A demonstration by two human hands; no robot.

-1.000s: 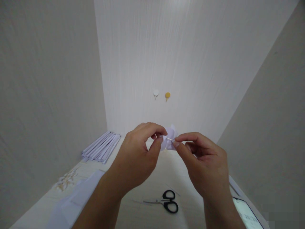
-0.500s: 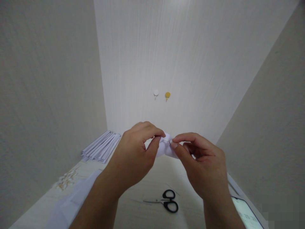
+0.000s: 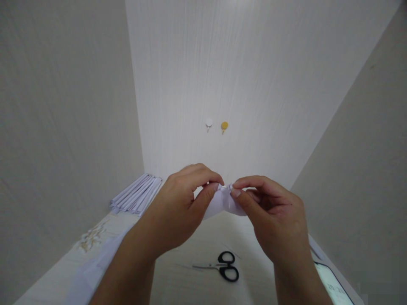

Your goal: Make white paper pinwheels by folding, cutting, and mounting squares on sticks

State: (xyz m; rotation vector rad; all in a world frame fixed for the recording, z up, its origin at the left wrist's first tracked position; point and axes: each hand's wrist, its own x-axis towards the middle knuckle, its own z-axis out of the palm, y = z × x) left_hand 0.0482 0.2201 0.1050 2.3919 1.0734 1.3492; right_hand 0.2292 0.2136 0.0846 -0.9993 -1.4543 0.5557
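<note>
Head view. Left hand [image 3: 187, 205] pinching a thin white piece [image 3: 221, 202] between thumb and forefinger; right hand [image 3: 275, 216] pinching its other side likewise. Piece spans the fingertips and hangs below them, flanks hidden behind both thumbs. Pale sliver [image 3: 224, 186] between the tips: too small to make out. Below the fingers, black-handled scissors [image 3: 224, 265]. Lower left of them, pale sheets [image 3: 87, 273], partly covered by left forearm [image 3: 127, 262]. Lower right, phone [image 3: 332, 284], cut off by frame, digits unreadable.
</note>
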